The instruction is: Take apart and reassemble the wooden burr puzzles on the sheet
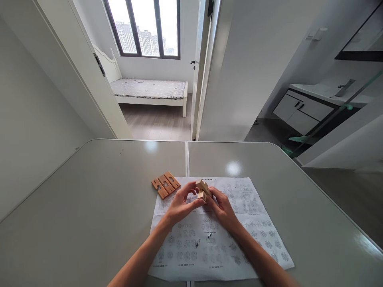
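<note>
Between my two hands, above a printed instruction sheet (221,263), is a cluster of light wooden puzzle blocks (202,189) that cross one another. My left hand (183,204) is closed on its left side, thumb at the lower block and fingers behind. From the right, my right hand (222,207) pinches the same cluster with thumb and fingers. The fingertips hide part of the blocks, so I cannot tell how they interlock. Several flat reddish-brown wooden pieces (166,185) with cut-outs lie side by side just left of my left hand, partly over the sheet's upper corner.
The grey table (89,223) has a seam down its middle and a raised edge. Beyond it, a doorway with an open door (199,67) shows a bed (149,88) under a window. A washbasin cabinet (302,109) stands off to the right.
</note>
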### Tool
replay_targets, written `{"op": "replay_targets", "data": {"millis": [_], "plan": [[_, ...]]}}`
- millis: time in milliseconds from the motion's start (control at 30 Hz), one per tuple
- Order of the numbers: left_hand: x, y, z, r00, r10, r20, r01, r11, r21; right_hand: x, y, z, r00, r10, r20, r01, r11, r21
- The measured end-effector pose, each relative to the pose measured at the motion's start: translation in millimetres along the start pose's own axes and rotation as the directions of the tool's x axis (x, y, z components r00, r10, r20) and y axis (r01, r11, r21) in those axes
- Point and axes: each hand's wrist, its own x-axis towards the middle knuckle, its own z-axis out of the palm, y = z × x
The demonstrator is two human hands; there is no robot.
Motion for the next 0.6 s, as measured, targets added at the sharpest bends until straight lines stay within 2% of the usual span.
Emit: {"op": "replay_targets", "data": {"millis": [333,600], "plan": [[0,-4,-3.9,0.999,0.001,0.043,0.000,1.000,-0.020,1,-6,-3,0.991,0.072,0.116,-0.093,0.977,0.190],[1,-2,-2.3,0.999,-0.017,0.040,0.019,0.998,-0.059,-3,4,4,0.975,0.134,0.177,-0.200,0.876,0.439]]}}
